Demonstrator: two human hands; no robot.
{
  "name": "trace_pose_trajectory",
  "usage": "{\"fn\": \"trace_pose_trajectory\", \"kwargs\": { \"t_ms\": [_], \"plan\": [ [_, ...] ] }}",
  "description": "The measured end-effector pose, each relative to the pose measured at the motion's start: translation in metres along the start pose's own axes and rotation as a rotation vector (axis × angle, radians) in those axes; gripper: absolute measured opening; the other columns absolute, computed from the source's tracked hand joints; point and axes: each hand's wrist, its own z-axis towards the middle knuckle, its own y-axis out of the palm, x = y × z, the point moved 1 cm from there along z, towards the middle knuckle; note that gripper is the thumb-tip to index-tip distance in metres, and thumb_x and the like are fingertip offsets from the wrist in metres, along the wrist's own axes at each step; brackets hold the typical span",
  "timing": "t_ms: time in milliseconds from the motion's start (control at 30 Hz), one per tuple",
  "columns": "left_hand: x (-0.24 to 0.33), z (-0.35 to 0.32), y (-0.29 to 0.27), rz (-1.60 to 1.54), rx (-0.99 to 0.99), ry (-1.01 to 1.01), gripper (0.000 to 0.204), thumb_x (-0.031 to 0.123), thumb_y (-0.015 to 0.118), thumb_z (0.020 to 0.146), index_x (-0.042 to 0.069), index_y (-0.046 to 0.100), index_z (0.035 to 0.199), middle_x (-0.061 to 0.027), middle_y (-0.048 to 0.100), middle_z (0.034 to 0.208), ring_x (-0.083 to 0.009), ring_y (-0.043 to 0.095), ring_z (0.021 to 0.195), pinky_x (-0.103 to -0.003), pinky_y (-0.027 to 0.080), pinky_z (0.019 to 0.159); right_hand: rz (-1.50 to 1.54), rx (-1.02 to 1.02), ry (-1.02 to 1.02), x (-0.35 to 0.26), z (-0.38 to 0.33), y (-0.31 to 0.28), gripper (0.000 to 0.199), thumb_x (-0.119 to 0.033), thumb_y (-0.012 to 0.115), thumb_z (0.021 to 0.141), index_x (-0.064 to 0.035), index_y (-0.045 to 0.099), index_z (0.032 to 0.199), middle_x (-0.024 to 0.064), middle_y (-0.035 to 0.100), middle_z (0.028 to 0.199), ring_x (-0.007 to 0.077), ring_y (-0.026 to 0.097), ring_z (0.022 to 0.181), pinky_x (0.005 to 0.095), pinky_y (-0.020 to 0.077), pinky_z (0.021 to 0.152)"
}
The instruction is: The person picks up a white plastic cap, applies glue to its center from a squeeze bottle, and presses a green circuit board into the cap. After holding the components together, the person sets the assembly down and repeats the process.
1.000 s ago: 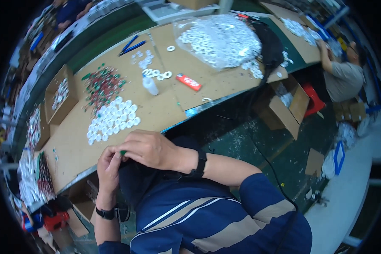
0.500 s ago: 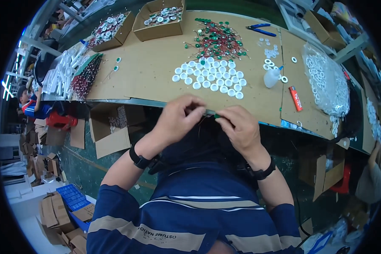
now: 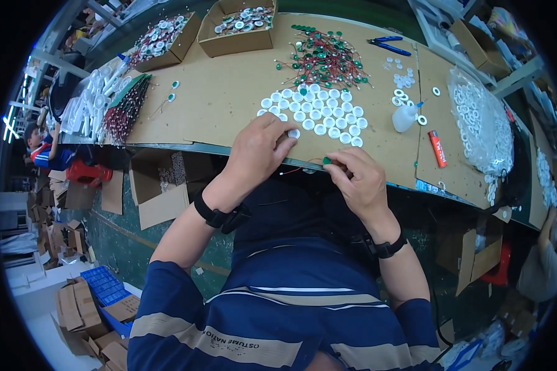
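The person's right hand (image 3: pixel 357 179) pinches a small green disc (image 3: pixel 327 161) between thumb and fingers at the near edge of the bench (image 3: pixel 198 114); a thin red wire trails from the disc toward the left. The left hand (image 3: pixel 258 147) reaches over the edge, thumb and forefinger slightly apart around a white cap (image 3: pixel 294 133); whether they grip it cannot be told. Just beyond lies a loose group of white caps (image 3: pixel 328 114), and touching its far side, a heap of green discs with red wires (image 3: pixel 328 59). To the right of the caps stands a squeeze bottle (image 3: pixel 404 119), with a red lighter (image 3: pixel 437 148) near it. Farther right lies a clear bag of white rings (image 3: pixel 476 117). Blue-handled cutters (image 3: pixel 388 46) rest toward the far edge. An open carton (image 3: pixel 238 44) stands left of the heap.
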Motion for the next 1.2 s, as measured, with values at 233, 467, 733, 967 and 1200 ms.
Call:
{"fn": "trace_pose_trajectory", "kwargs": {
  "t_ms": [233,467,733,967,1200],
  "plan": [
    [0.005,-0.004,0.003,0.020,0.022,0.000,0.025,0.019,0.088,0.094,0.007,0.083,0.115,-0.0116,0.072,0.098,-0.0335,0.073,0.095,-0.046,0.060,0.084,-0.006,-0.021,0.003,-0.001,0.000,-0.001,0.023,0.000,0.086,0.096,0.0006,0.083,0.118,0.0102,0.078,0.104,0.0160,0.075,0.076,0.0289,0.0581,0.065],
    [0.002,0.002,-0.006,-0.068,-0.035,0.030,0.028,0.021,0.092,0.089,0.009,0.084,0.113,-0.0111,0.072,0.097,-0.0325,0.072,0.094,-0.046,0.060,0.084,-0.018,-0.043,-0.015,-0.002,0.001,-0.002,0.023,0.000,0.086,0.096,0.0006,0.083,0.118,0.0099,0.078,0.104,0.0158,0.075,0.076,0.0286,0.0584,0.065],
    [-0.005,0.003,0.001,-0.125,-0.061,0.038,0.027,0.022,0.092,0.089,0.010,0.085,0.112,-0.0093,0.072,0.093,-0.0320,0.072,0.091,-0.045,0.060,0.084,-0.022,-0.055,-0.019,-0.009,0.005,0.008,0.022,-0.001,0.087,0.096,-0.0004,0.084,0.118,0.0092,0.078,0.102,0.0157,0.076,0.076,0.0289,0.0582,0.065],
    [-0.010,0.002,-0.006,-0.152,-0.095,0.073,0.028,0.021,0.089,0.094,0.006,0.084,0.117,-0.0094,0.071,0.093,-0.0277,0.071,0.089,-0.040,0.059,0.083,-0.042,-0.036,0.008,-0.011,0.011,0.013,0.021,-0.002,0.086,0.097,-0.0011,0.084,0.118,0.0093,0.077,0.100,0.0166,0.076,0.076,0.0298,0.0579,0.066],
    [-0.018,0.009,-0.022,-0.419,-0.218,-0.130,0.029,0.020,0.084,0.095,0.006,0.084,0.121,-0.0115,0.073,0.097,-0.0291,0.071,0.092,-0.040,0.059,0.087,-0.075,-0.013,-0.001,-0.013,0.028,0.030,0.021,-0.005,0.085,0.098,-0.0005,0.084,0.118,0.0099,0.076,0.098,0.0185,0.075,0.078,0.0315,0.0584,0.068]
  ]
}}
